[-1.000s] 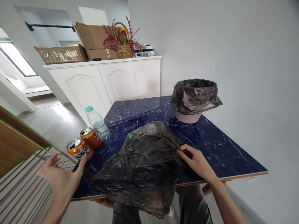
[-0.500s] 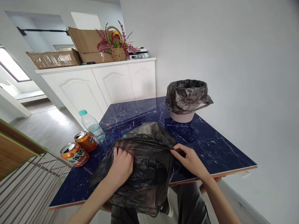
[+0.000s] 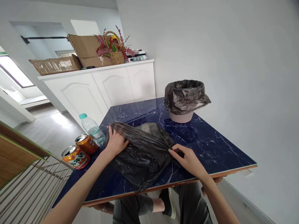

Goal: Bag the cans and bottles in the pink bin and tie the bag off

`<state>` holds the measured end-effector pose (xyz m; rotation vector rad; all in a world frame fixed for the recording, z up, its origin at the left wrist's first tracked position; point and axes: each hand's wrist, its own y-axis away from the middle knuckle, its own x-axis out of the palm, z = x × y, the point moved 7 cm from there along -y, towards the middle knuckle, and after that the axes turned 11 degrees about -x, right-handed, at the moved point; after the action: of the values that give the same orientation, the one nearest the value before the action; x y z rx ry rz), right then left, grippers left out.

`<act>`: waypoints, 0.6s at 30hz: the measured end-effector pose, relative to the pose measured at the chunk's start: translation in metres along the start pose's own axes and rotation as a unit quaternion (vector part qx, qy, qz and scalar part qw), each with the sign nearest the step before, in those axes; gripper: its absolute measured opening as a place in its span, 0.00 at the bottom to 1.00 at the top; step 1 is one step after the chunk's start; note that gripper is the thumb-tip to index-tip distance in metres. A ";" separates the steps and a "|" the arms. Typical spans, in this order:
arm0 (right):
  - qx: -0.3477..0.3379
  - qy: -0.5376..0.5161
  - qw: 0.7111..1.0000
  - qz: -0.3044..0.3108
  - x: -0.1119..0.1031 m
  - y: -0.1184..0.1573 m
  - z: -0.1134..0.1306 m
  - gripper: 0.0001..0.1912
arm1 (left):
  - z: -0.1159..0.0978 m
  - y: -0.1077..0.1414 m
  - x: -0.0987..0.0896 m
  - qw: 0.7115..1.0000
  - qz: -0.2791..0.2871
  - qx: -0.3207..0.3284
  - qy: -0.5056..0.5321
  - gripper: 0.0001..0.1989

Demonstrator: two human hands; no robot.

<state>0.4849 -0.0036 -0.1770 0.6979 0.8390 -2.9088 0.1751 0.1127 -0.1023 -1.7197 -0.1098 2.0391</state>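
Note:
A black plastic bag point(image 3: 144, 161) lies across the near part of the table, its film pulled taut between my hands. My left hand point(image 3: 116, 142) is at the bag's upper left edge, with the film over its fingertips and the thumb tucked under a fold. My right hand point(image 3: 187, 158) pinches a gathered part of the bag between thumb and forefinger on the right side. A pale shape shows dimly through the film at the back of the bag; I cannot make out what it is.
Left of the bag stand two orange drink cans point(image 3: 76, 157) and a clear water bottle point(image 3: 92, 127) with a teal cap. A pink bin point(image 3: 181, 117) lined with a black bag stands at the back right of the blue marbled table point(image 3: 210, 146). A metal rack point(image 3: 35, 183) flanks the left.
My left hand has moved up and to the left, drawing the bag's edge with it. The bag's lower part has risen from over my lap onto the table. My right hand keeps its pinch.

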 end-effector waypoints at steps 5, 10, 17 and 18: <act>0.007 -0.008 0.999 -0.034 -0.004 0.000 0.001 0.21 | -0.008 0.002 0.001 1.000 0.018 0.013 0.004 0.27; 0.021 -0.027 0.997 -0.068 -0.007 0.001 -0.002 0.21 | -0.017 0.017 -0.026 0.999 0.010 0.027 0.018 0.18; 0.073 -0.038 0.982 -0.169 -0.022 0.007 -0.015 0.24 | -0.031 0.043 -0.120 0.988 -0.075 0.084 0.106 0.20; 0.085 -0.040 0.976 -0.195 -0.027 0.009 -0.018 0.24 | -0.031 0.049 -0.136 0.981 -0.108 0.096 0.130 0.18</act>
<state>0.5175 -0.0048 -0.1834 0.4615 0.8061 -3.3652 0.2046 0.0084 -0.0024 -1.7505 -0.0126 1.6017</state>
